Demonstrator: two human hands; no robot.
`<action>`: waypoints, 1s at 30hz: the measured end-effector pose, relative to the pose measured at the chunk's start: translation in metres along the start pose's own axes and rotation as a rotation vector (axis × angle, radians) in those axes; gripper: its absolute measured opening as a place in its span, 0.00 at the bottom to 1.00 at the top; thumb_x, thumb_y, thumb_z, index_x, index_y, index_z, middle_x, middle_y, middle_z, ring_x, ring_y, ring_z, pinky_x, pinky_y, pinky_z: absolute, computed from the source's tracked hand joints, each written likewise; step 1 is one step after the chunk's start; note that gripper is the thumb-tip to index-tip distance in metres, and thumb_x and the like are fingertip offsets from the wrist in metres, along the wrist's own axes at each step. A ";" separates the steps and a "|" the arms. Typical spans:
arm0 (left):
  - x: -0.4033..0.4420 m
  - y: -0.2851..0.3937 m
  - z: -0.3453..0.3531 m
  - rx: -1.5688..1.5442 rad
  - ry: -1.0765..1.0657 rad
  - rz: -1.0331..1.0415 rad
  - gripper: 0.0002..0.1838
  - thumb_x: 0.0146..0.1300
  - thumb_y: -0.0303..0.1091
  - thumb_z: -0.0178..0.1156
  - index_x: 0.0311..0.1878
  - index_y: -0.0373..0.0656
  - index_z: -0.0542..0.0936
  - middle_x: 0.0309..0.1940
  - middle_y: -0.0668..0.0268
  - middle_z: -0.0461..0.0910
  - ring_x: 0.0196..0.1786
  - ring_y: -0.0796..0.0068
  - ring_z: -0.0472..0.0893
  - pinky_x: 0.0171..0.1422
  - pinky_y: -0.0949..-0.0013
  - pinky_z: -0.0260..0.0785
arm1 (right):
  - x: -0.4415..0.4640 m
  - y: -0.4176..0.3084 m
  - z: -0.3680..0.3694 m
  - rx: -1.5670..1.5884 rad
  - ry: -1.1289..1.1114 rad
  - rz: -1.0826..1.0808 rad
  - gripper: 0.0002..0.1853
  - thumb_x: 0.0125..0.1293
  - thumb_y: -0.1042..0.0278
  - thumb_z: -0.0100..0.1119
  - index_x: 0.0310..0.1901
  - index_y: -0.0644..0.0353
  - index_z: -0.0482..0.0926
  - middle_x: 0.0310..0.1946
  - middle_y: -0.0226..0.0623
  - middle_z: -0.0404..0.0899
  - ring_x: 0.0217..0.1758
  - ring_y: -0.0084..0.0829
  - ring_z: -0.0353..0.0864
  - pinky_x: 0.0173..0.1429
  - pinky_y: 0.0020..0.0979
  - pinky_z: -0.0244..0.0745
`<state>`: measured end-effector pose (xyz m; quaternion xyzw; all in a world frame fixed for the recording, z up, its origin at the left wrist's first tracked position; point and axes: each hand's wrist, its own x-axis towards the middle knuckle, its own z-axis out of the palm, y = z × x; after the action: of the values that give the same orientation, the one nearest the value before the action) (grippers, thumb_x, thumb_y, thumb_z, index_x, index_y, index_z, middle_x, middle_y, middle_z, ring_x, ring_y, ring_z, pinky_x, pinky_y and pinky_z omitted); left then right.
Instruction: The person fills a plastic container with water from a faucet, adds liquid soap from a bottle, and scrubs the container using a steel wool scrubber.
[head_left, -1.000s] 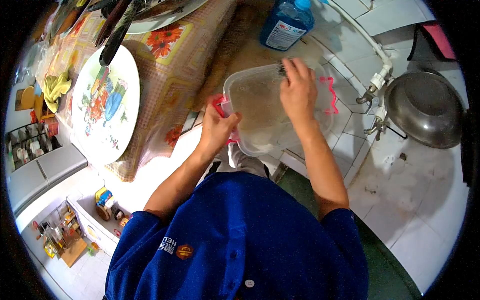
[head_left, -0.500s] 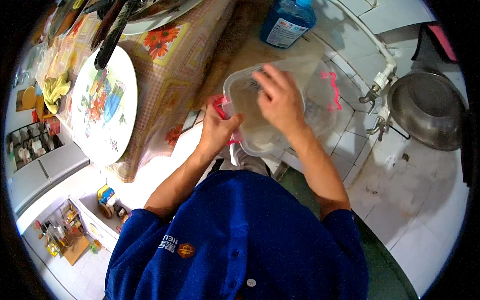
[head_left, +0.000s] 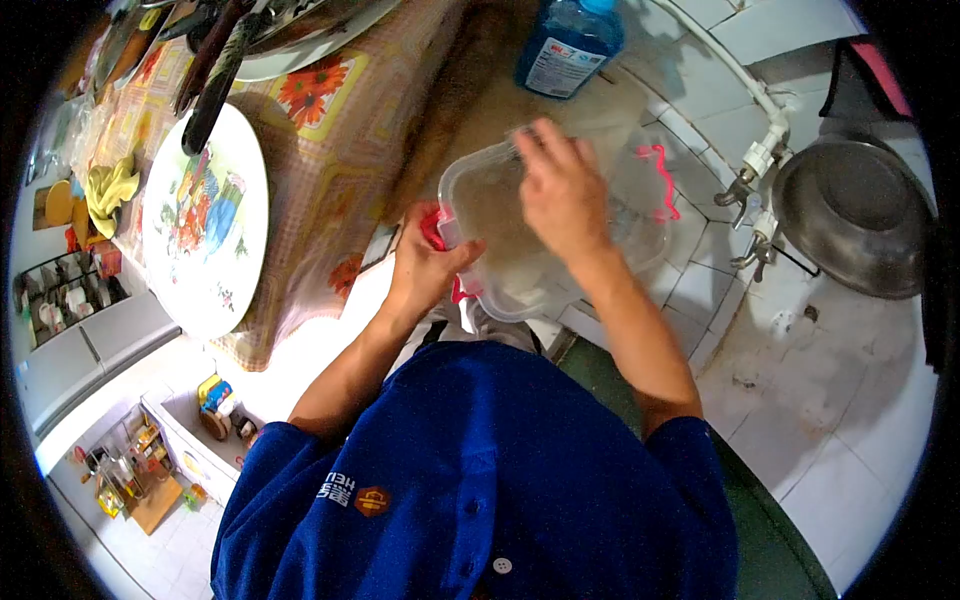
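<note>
The biggest risk is the clear container [head_left: 500, 235] twisting or dropping: it lies between the hands, clamped along one side by the left hand [head_left: 420, 270], and any support beneath cannot be made out. A push from the right hand [head_left: 568, 200] could tip its far side. That hand is apart from the left, fingers bent over the container; a blur at the fingertips hides whether they grip anything. A smaller risk is the left grip slipping off the pink latch [head_left: 433, 229], or straining it.

Left of the hands, the patterned cloth [head_left: 325, 170] covers the tabletop and hangs close by, under an oval plate [head_left: 205, 230] that a swinging elbow might catch. Well to the right is a metal pan [head_left: 850, 220]. Ahead, the blue bottle [head_left: 568, 50] limits forward reach; the taps [head_left: 745, 195] limit it rightward. Dark handles [head_left: 213, 110] jut over the plate.
</note>
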<state>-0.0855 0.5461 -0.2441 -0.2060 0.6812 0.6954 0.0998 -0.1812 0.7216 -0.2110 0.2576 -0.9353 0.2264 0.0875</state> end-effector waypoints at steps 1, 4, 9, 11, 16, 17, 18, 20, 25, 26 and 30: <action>0.005 -0.007 -0.004 0.104 -0.004 0.045 0.27 0.51 0.31 0.73 0.51 0.33 0.72 0.37 0.63 0.79 0.36 0.76 0.77 0.42 0.71 0.73 | -0.003 -0.009 0.004 -0.005 0.001 0.007 0.23 0.56 0.75 0.56 0.57 0.59 0.77 0.60 0.43 0.73 0.53 0.47 0.73 0.56 0.43 0.74; 0.024 -0.004 -0.021 0.241 -0.076 0.049 0.21 0.49 0.37 0.74 0.40 0.34 0.77 0.32 0.64 0.78 0.34 0.76 0.75 0.39 0.71 0.71 | -0.006 -0.027 0.023 0.120 0.009 -0.289 0.23 0.58 0.73 0.57 0.57 0.62 0.76 0.58 0.42 0.73 0.52 0.47 0.73 0.53 0.42 0.75; 0.025 0.011 -0.017 0.185 -0.137 0.026 0.17 0.53 0.34 0.68 0.43 0.34 0.79 0.33 0.64 0.80 0.37 0.76 0.78 0.43 0.70 0.72 | -0.001 0.034 -0.002 -0.170 0.079 0.072 0.24 0.55 0.75 0.59 0.57 0.61 0.77 0.58 0.43 0.73 0.52 0.49 0.74 0.54 0.45 0.74; 0.022 0.015 -0.013 0.199 -0.116 0.015 0.17 0.54 0.33 0.66 0.44 0.34 0.78 0.34 0.65 0.81 0.37 0.76 0.78 0.44 0.70 0.72 | -0.001 0.055 -0.005 -0.214 0.162 0.147 0.25 0.53 0.75 0.60 0.57 0.60 0.77 0.58 0.43 0.73 0.52 0.50 0.74 0.55 0.45 0.73; 0.025 0.018 -0.006 0.184 -0.091 0.095 0.16 0.57 0.32 0.62 0.46 0.32 0.78 0.34 0.64 0.81 0.38 0.76 0.78 0.45 0.70 0.72 | -0.003 0.012 0.014 0.031 0.050 0.012 0.26 0.51 0.80 0.58 0.56 0.60 0.77 0.57 0.45 0.73 0.50 0.49 0.74 0.56 0.43 0.73; 0.027 0.015 -0.008 0.222 -0.094 0.106 0.16 0.57 0.31 0.60 0.46 0.32 0.77 0.34 0.63 0.81 0.38 0.75 0.78 0.45 0.69 0.71 | -0.007 -0.010 0.021 0.100 0.049 -0.100 0.25 0.51 0.80 0.58 0.55 0.60 0.77 0.56 0.44 0.73 0.49 0.49 0.74 0.55 0.44 0.73; 0.028 0.013 -0.010 0.260 -0.095 0.118 0.16 0.58 0.31 0.59 0.46 0.31 0.77 0.34 0.62 0.81 0.37 0.74 0.77 0.44 0.68 0.71 | -0.010 -0.024 0.024 0.170 0.050 -0.214 0.25 0.51 0.80 0.58 0.54 0.60 0.77 0.55 0.43 0.73 0.49 0.49 0.74 0.54 0.44 0.74; 0.027 0.009 -0.010 0.287 -0.076 0.142 0.16 0.57 0.32 0.59 0.46 0.31 0.77 0.34 0.60 0.81 0.37 0.73 0.77 0.44 0.67 0.71 | -0.003 -0.016 0.011 0.078 0.008 -0.096 0.25 0.51 0.80 0.58 0.54 0.60 0.78 0.55 0.43 0.74 0.49 0.48 0.75 0.54 0.43 0.74; 0.018 0.022 -0.004 0.464 -0.007 0.111 0.17 0.57 0.37 0.59 0.42 0.30 0.75 0.31 0.51 0.78 0.34 0.63 0.77 0.43 0.60 0.71 | 0.000 0.054 -0.004 -0.142 0.188 0.214 0.28 0.51 0.79 0.59 0.58 0.60 0.76 0.62 0.46 0.72 0.51 0.51 0.74 0.54 0.46 0.73; 0.017 0.024 -0.003 0.439 -0.015 0.100 0.17 0.57 0.36 0.59 0.43 0.31 0.74 0.29 0.51 0.77 0.34 0.60 0.77 0.42 0.59 0.71 | -0.003 0.051 0.006 -0.131 0.200 0.208 0.28 0.51 0.79 0.59 0.58 0.60 0.76 0.62 0.46 0.72 0.51 0.51 0.74 0.56 0.47 0.73; 0.019 0.021 0.000 0.504 0.051 0.127 0.20 0.57 0.34 0.59 0.49 0.31 0.71 0.27 0.52 0.76 0.32 0.61 0.77 0.40 0.60 0.70 | -0.014 -0.014 0.030 0.061 0.127 -0.028 0.28 0.52 0.79 0.59 0.59 0.62 0.75 0.62 0.46 0.72 0.51 0.50 0.75 0.58 0.44 0.73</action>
<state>-0.1112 0.5420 -0.2330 -0.1489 0.8468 0.5033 0.0867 -0.1636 0.7026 -0.2361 0.2582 -0.9168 0.2695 0.1420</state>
